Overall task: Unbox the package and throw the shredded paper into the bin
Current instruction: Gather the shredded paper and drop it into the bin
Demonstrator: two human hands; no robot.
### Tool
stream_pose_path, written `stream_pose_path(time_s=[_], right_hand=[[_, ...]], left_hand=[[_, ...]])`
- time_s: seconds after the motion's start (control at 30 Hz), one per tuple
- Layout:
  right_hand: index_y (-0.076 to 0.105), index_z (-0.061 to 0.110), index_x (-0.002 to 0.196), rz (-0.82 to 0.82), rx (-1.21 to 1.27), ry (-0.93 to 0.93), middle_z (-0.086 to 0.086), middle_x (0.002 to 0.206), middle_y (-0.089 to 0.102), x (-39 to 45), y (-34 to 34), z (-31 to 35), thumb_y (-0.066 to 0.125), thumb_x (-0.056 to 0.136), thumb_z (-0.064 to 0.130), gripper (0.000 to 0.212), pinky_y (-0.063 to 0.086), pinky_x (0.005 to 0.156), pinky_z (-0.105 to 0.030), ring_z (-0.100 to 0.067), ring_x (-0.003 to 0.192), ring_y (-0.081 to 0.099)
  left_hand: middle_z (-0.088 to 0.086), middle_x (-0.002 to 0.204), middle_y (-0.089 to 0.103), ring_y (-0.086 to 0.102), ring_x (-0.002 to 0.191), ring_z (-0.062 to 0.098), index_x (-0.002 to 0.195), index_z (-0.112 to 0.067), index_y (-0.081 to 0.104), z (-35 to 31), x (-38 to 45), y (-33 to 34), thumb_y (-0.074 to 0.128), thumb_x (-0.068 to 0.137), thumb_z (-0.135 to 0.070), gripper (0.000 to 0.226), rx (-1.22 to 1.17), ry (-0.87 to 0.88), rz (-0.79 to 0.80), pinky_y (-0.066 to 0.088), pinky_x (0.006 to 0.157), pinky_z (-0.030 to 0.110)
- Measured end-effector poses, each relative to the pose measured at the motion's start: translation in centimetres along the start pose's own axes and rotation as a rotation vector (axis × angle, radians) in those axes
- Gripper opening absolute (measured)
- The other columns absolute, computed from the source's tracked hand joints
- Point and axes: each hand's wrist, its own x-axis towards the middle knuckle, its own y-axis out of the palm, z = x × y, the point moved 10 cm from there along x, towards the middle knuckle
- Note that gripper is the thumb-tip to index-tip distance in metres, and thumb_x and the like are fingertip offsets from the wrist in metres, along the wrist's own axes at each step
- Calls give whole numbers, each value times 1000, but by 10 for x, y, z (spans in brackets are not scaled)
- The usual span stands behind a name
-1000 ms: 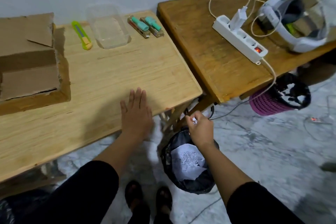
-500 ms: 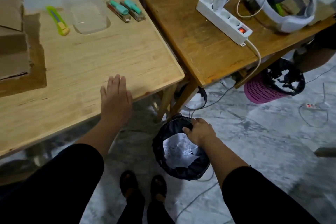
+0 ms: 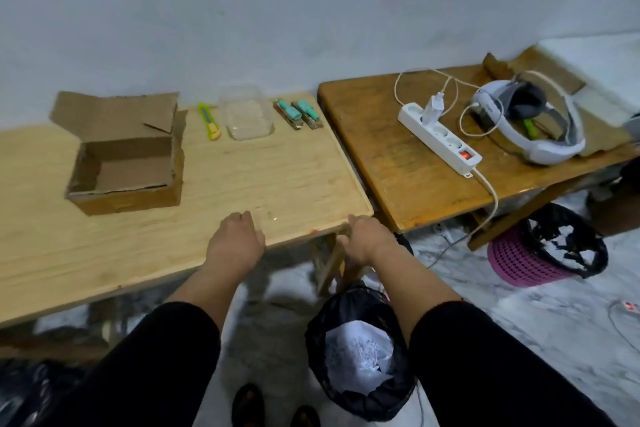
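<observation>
The open cardboard box (image 3: 128,199) stands on the left of the light wooden table (image 3: 284,184), flaps up, and its inside looks bare. On the floor below the table's right corner is the bin (image 3: 346,303), lined with a black bag, with white shredded paper (image 3: 358,354) inside. My left hand (image 3: 235,243) rests on the table near its front edge and holds nothing. My right hand (image 3: 367,239) is at the table's front right corner, above the bin, fingertips touching the edge, with nothing in it.
Along the table's back edge lie a yellow cutter (image 3: 209,121), a clear plastic container (image 3: 247,118) and two teal staplers (image 3: 298,114). A darker table (image 3: 398,184) on the right carries a power strip (image 3: 440,139) and a white headset (image 3: 540,149). A pink basket (image 3: 519,262) stands on the floor beneath.
My right hand has come up from the bin's rim to the table corner. The left hand stayed on the table. The view has tilted up, so the whole box shows.
</observation>
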Motion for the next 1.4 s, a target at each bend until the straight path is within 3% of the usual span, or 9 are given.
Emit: stream_pose_path(time_s=[0.23, 0.33, 0.5, 0.7, 0.87, 1.0, 1.13, 1.27, 1.4], right_hand=[[32, 11, 139, -176, -34, -181, -12, 139, 43, -8, -81, 116, 46, 93, 36, 54, 40, 102, -39, -28, 124, 45], [23, 10, 143, -238, -70, -285, -8, 151, 29, -7, -98, 176, 44, 94, 37, 60, 37, 106, -40, -27, 134, 36], [17, 10, 146, -336, -92, -451, -4, 156, 16, 4, -103, 274, 43, 94, 37, 64, 32, 109, -36, -24, 141, 25], [16, 10, 147, -263, -62, -485, -6, 157, 15, 45, -50, 355, 46, 92, 37, 68, 24, 116, -33, -22, 143, 20], [3, 10, 148, -198, -93, -400, -7, 159, 0, 82, -3, 374, 52, 87, 49, 87, 10, 121, -36, -27, 146, 3], [1, 13, 148, -177, 54, -337, -9, 157, -15, 102, 19, 370, 59, 82, 51, 96, 9, 121, -38, -29, 146, -4], [1, 15, 149, -179, 228, -314, -7, 157, -20, 110, 29, 365, 60, 82, 50, 96, 12, 118, -33, -22, 147, -3], [7, 10, 148, -228, 293, -310, -6, 159, -8, 109, 26, 363, 63, 81, 47, 95, 13, 117, -29, -20, 146, 5], [11, 8, 148, -291, 329, -277, -4, 159, 0, 99, 14, 354, 65, 79, 47, 96, 13, 116, -26, -18, 146, 10]], left_hand=[[19, 120, 51, 51, 109, 32, 122, -2, 45, 63, -16, -115, 32, 97, -27, 38, 138, -166, -106, 47, 85, 38], [16, 120, 49, 49, 110, 31, 123, -4, 44, 96, -19, -151, 28, 98, -25, 37, 258, -187, -114, 50, 85, 39], [16, 121, 49, 50, 110, 29, 127, -2, 43, 176, -12, -190, 33, 95, -31, 44, 90, -272, -228, 46, 83, 37], [13, 142, 33, 32, 132, 26, 138, -4, 28, 243, 17, -182, 40, 95, -36, 55, 70, -191, -151, 33, 105, 35], [8, 157, 0, 3, 145, 22, 147, -11, 2, 271, 47, -147, 52, 87, -46, 86, -63, -96, -19, 13, 116, 32], [6, 157, -12, -3, 145, 21, 147, -14, -10, 287, 67, -111, 60, 81, -49, 102, -225, -84, 68, 12, 117, 35], [13, 157, 0, 8, 144, 24, 147, -10, -7, 287, 76, -99, 59, 74, -57, 108, -373, -10, 56, 15, 117, 36], [13, 156, 12, 17, 143, 24, 147, -8, 4, 288, 78, -107, 59, 86, -29, 85, -424, 4, -84, 17, 114, 31], [12, 155, 18, 21, 142, 25, 147, -8, 9, 280, 75, -115, 59, 86, -21, 79, -471, 26, -141, 17, 115, 31]])
